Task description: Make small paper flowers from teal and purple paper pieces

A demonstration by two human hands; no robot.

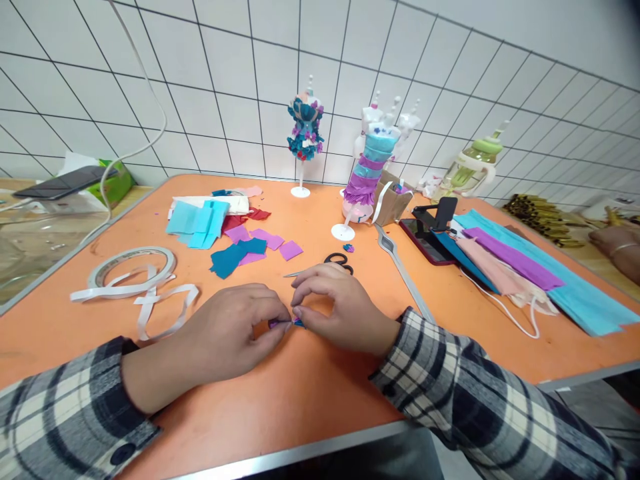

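Left grip and right grip pinch a small purple-and-blue piece — scissors just beyond on the orange table

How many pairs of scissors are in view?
1: black-handled scissors lie on the orange table beyond the right hand, which partly hides them. Others may be hidden.

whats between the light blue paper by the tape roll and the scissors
Purple paper pieces and teal paper pieces lie on the orange tabletop there, as the head view shows.

Sm purple/blue matl, mostly hidden, pinched btwn L grip & R grip, shape unclear
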